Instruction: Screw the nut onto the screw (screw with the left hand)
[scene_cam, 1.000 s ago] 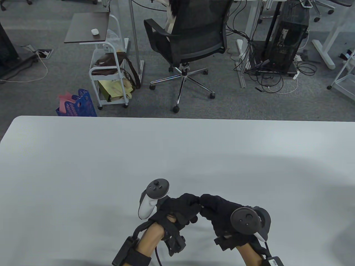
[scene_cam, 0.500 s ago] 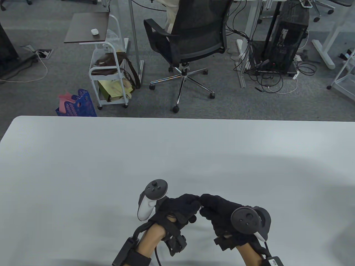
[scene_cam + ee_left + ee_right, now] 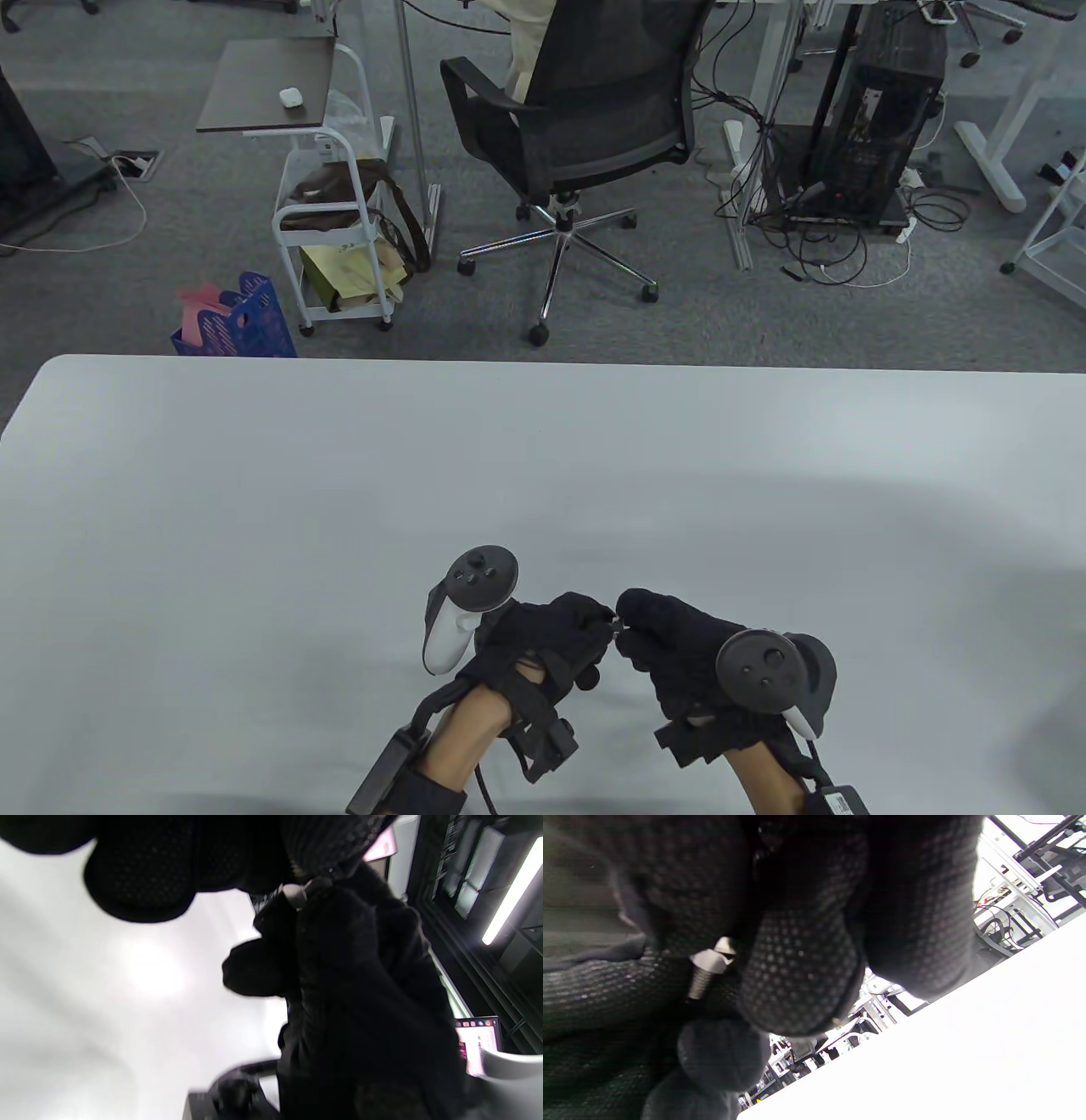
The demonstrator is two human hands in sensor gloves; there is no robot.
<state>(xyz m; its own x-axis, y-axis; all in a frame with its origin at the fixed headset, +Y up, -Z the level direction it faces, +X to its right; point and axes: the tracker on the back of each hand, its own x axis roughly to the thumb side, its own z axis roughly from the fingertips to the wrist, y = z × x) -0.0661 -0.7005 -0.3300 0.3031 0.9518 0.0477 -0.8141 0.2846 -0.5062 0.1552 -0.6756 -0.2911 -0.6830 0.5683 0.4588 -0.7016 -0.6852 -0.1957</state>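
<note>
Low in the table view, my two black-gloved hands meet fingertip to fingertip above the white table. A small metal screw bridges the gap between them. My right hand pinches its head end. In the right wrist view the screw shows a conical head and a short thread that runs down-left into the left hand's fingers. My left hand pinches at that threaded end; the nut is hidden under its fingertips. The left wrist view shows only a bright bit of the screw between the dark gloves.
Bare white tabletop lies all round the hands. Beyond the far edge stand an office chair, a white trolley with bags, a blue crate and desks with cables on the floor.
The hands have drawn very slightly apart, so a sliver of metal now shows between the fingertips. The right hand's tracker has shifted a little to the right.
</note>
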